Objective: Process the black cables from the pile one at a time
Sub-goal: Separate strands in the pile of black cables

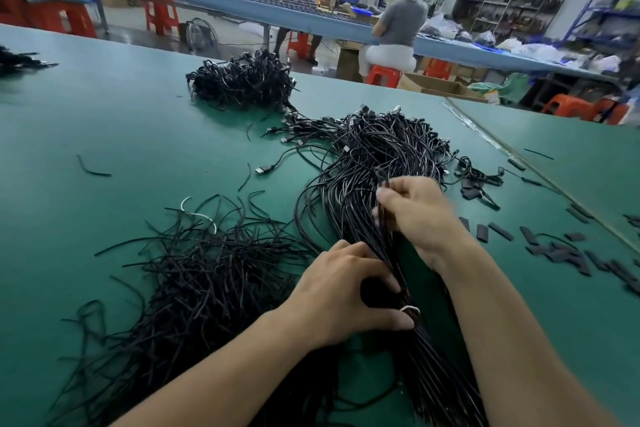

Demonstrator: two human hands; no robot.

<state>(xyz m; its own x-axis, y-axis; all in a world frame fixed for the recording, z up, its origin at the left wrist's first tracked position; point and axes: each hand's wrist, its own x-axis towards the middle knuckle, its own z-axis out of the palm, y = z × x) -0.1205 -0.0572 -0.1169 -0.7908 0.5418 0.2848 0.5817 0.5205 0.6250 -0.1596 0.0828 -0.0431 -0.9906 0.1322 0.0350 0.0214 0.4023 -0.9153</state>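
**Teasing 1 cable out of the bundle**

Our left hand [341, 291] is clamped around the banded neck of the cable bundle [367, 163], thumb pressed by the rubber band [411, 309]. Just beyond that grip, our right hand [420, 215] pinches what looks like 1 strand between its fingertips. We should hold the clamp firm and draw the strand straight out, away from the pile, so its neighbours don't drag along.

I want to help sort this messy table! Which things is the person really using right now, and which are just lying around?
Being used:
- left hand pressing down the cable bundle
- right hand pinching cables out of that bundle
- pale band round the bundle

Just lying around:
- heap of thin black strips
- far cable pile
- short black sleeves
- loose cable
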